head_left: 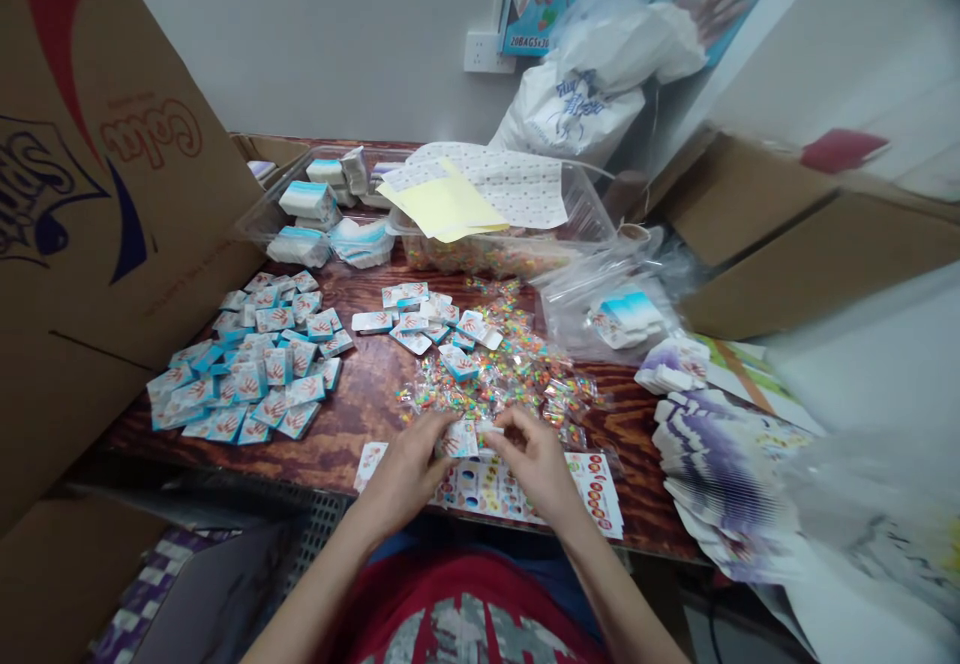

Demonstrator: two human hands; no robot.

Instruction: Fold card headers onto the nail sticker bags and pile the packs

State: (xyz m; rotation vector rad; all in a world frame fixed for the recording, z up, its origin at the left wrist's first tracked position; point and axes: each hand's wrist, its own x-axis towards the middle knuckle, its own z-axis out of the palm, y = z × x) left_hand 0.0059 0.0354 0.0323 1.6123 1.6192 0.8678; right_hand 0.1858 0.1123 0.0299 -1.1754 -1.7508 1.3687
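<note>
Small white packet (pixel 459 439) with a red hand picture sits between the two hands, near the front edge of the table.

At the far left, a big cardboard box flap (pixel 97 194) stands up with blue and orange print on it. Next to it, a big heap of blue and white packets (pixel 255 364) lies on the wooden table (pixel 360 424). Behind the heap is a clear plastic tub (pixel 259 214) with white blocks with blue tops (pixel 307 202) inside. Just beside it, a second clear tub (pixel 585 214) holds tiny colored bits (pixel 480 256), with yellow paper (pixel 442 202) and a dotted sheet (pixel 517 189) on top (the bits are hard to see through the plastic).

Nearer the person, a smaller heap of packets (pixel 420 314) touches a spread of little clear bags (pixel 487 374) with colored bits in them. The left hand (pixel 401 474) reaches in from the bottom, bent at the wrist, with its fingertips (pixel 442 422) pinched close on the packet. The right hand (pixel 536 464) curves in to meet it, with its fingers (pixel 510 422) held narrow at the packet's other end. Both hands are over a printed sheet (pixel 525 489).

To the right are a clear plastic bag (pixel 615 314) with packets inside, a stack of purple and white cards (pixel 720 474), and a cardboard box (pixel 795 244).
</note>
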